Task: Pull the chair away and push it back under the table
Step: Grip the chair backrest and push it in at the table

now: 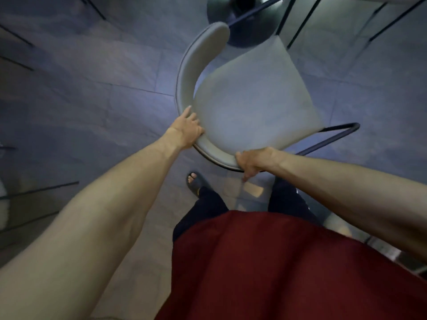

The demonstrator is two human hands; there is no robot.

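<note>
**Both hands on the chair back, chair out from the table**

The person stands right behind the grey chair (pixel 251 105), looking straight down on it. The left hand (pixel 188 127) is laid on the curved backrest (pixel 184 72), fingers wrapped over its rim toward the seat; that grip looks closed on the backrest, though not tightly. The right hand (pixel 250 161) is clamped on the lower end of the same curve, fingers curled under the edge, a firm closed grip. The chair sits on the tiled floor (pixel 104 72), turned at an angle, its seat fully in the open. Only the round dark table base (pixel 233 10) shows beyond it at the top of the view; the tabletop itself is out of sight, so I cannot tell how the chair lines up with it.

I'd say the pull is done or nearly so, and the push back is still ahead.

What could go wrong: the chair is skewed, so a straight shove may drive its black metal frame (pixel 335 135) into the table base or into the thin legs of a neighbouring chair (pixel 300 26) just beside it. The person's sandalled foot (pixel 195 182) is close under the backrest and could get caught.

No containers are anywhere in view.
</note>
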